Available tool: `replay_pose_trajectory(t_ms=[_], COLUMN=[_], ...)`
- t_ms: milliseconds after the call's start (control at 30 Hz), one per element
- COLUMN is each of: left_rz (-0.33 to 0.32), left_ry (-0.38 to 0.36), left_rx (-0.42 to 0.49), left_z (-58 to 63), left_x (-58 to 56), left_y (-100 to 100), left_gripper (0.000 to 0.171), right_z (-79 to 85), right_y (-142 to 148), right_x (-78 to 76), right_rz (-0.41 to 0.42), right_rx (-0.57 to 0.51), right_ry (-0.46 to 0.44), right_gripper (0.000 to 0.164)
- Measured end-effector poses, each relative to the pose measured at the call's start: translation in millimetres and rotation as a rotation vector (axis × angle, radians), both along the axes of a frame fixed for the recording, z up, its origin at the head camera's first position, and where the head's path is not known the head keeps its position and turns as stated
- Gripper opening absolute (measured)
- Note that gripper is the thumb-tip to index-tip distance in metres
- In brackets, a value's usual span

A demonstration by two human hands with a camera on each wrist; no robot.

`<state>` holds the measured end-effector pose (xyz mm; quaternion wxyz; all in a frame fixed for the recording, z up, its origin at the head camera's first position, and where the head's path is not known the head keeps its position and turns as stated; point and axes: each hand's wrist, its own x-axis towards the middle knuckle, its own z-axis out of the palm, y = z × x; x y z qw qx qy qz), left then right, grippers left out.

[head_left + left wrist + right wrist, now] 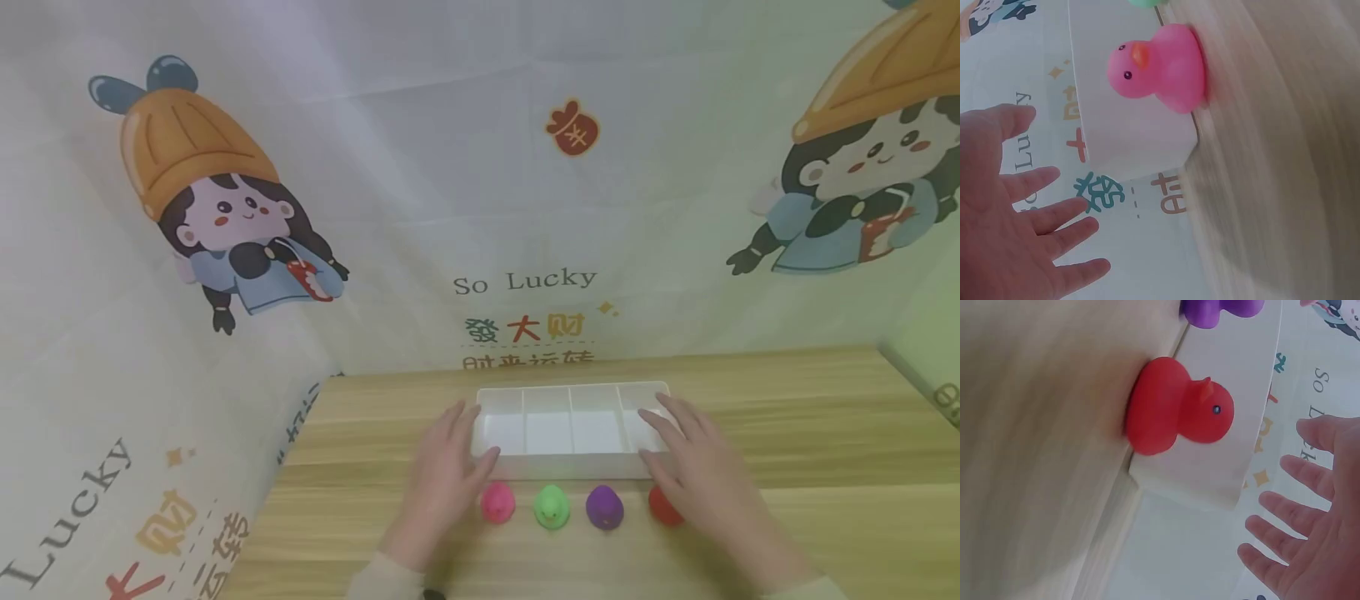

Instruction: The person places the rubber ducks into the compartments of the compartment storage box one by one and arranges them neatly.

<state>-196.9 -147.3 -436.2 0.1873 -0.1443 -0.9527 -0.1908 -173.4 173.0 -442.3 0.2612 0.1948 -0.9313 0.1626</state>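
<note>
A white divided tray stands on the wooden table, its several compartments side by side. My left hand is at the tray's left end with fingers spread, holding nothing. At the right end is my right hand, its fingers also spread and nothing in them. In both wrist views the fingers look apart from the tray. Along the tray's front side sit rubber ducks: a pink duck nearest the left hand, a green duck, a purple duck, and a red duck partly hidden by the right hand in the head view.
The wooden tabletop extends to both sides of the tray. Behind it hangs a white printed cloth with cartoon figures and lettering, which also covers the left side. A small dark object shows at the bottom edge by the left wrist.
</note>
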Motion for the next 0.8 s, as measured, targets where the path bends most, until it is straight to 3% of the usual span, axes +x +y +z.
replay_pose_trajectory(t_ms=[333, 567, 800], left_rz=[-0.058, -0.093, -0.112], left_ry=[-0.043, -0.074, -0.084], left_rx=[0.091, 0.152, 0.187], left_z=[-2.1, -7.1, -13.5], left_x=[1.5, 1.8, -0.6], left_y=[-16, -24, -29], left_gripper=[0.052, 0.049, 0.048], right_z=[7.2, 0.4, -8.1], right_y=[7, 15, 26], right_x=[25.6, 32.1, 37.6], right_rz=[0.017, 0.080, 0.071], right_rx=[-0.038, -0.085, -0.089], right_ry=[-0.008, 0.006, -0.030], right_gripper=[0.047, 0.046, 0.045])
